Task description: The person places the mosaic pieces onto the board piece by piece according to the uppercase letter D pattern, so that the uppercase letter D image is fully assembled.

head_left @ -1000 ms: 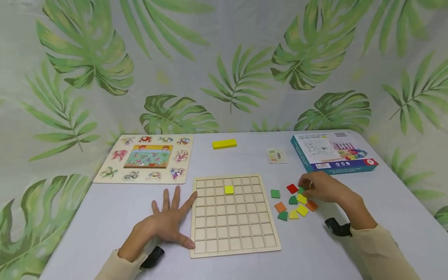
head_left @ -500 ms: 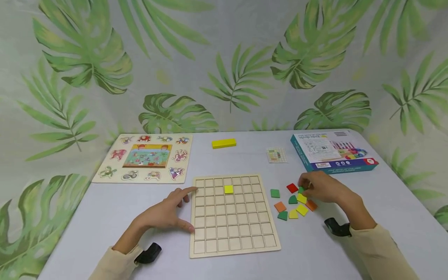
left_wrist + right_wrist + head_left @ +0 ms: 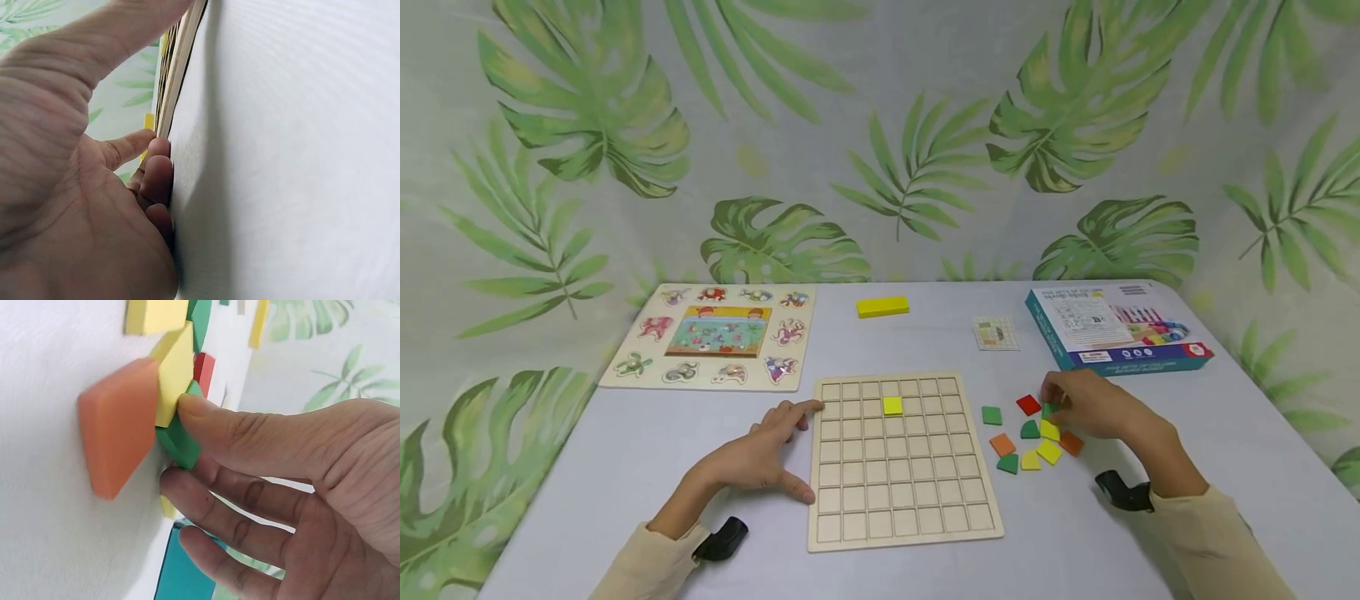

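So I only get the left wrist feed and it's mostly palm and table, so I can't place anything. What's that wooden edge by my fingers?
Observer: It's the grid board; the left hand rests on the table at its left edge, index fingertip and thumb touching it.
Operator: Anything on the board?
Observer: One yellow square, in the second row from the far side.
Operator: And the right hand?
Observer: The right hand pinches a green piece among the loose coloured pieces right of the board.
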`<move>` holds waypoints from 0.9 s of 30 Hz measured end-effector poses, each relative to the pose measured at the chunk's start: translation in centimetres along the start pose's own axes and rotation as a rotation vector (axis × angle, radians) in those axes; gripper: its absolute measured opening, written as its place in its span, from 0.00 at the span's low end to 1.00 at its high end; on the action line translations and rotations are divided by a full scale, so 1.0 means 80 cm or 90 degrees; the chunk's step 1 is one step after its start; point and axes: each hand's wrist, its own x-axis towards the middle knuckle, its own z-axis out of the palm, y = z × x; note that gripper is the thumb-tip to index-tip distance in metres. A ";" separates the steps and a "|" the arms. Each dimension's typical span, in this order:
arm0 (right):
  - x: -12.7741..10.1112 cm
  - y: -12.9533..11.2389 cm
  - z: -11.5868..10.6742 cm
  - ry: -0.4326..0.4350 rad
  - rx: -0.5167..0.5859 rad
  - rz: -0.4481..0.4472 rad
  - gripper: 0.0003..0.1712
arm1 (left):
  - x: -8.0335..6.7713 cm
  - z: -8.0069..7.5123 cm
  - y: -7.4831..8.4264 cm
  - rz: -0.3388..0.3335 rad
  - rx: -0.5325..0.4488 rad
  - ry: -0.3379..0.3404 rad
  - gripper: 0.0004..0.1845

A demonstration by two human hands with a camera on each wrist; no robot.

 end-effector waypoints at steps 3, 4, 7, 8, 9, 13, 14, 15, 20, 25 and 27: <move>0.000 -0.001 -0.001 -0.003 -0.007 -0.007 0.14 | 0.002 0.002 0.000 -0.002 0.006 0.003 0.64; 0.000 -0.002 -0.001 -0.001 -0.011 -0.012 0.13 | 0.003 0.002 0.001 -0.002 0.012 0.003 0.65; 0.000 -0.005 -0.003 0.011 -0.019 -0.031 0.10 | 0.004 0.005 0.003 -0.009 0.036 0.002 0.70; 0.000 -0.007 -0.004 0.015 -0.021 -0.037 0.09 | 0.004 0.006 0.004 -0.011 0.045 0.001 0.72; 0.000 -0.009 -0.005 0.021 -0.023 -0.043 0.08 | 0.004 0.007 0.004 -0.014 0.054 0.002 0.74; 0.003 -0.017 -0.009 0.041 -0.035 -0.060 0.06 | 0.005 0.008 0.007 -0.025 0.073 0.006 0.77; 0.004 -0.019 -0.010 0.044 -0.040 -0.063 0.06 | 0.005 0.009 0.007 -0.024 0.072 0.006 0.77; 0.005 -0.022 -0.010 0.045 -0.043 -0.067 0.06 | 0.005 0.009 0.007 -0.025 0.073 0.006 0.77; 0.013 -0.036 -0.009 0.052 -0.049 -0.089 0.04 | 0.004 0.009 0.007 -0.026 0.077 0.004 0.76; 0.018 -0.057 -0.009 0.053 -0.047 -0.133 0.04 | 0.002 0.008 0.007 -0.017 0.088 0.003 0.75; 0.019 -0.067 -0.011 0.049 -0.036 -0.151 0.04 | 0.001 0.008 0.008 -0.012 0.091 0.003 0.74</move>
